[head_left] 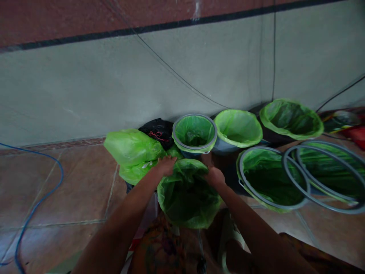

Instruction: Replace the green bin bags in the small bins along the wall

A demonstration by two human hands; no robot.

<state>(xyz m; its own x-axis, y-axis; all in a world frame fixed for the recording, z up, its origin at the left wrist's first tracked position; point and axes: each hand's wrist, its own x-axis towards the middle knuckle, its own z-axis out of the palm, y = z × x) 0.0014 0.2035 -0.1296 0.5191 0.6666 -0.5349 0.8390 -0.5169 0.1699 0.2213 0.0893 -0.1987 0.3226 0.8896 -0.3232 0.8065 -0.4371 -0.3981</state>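
Note:
A bin lined with a green plastic bag [189, 219] stands right in front of me, the bag folded over its rim. My left hand [167, 166] is at the far left of that rim, fingers closed on the bag's edge. On the opposite side, my right hand [214, 176] grips the folded edge, its fingertips partly hidden. Just behind is another lined bin [194, 131] with a grey ring on its rim. Beside my left hand lie a puffed green plastic bag [134, 148] and a black bag [161, 129] with a red tie.
More green-lined bins stand to the right: one [238, 127] by the wall, another [291, 118] farther along, and a ringed one [270, 179] nearer me. A loose grey ring [322, 146] lies across the right-hand bins. A blue hose [37, 205] curves over the tiled floor at left.

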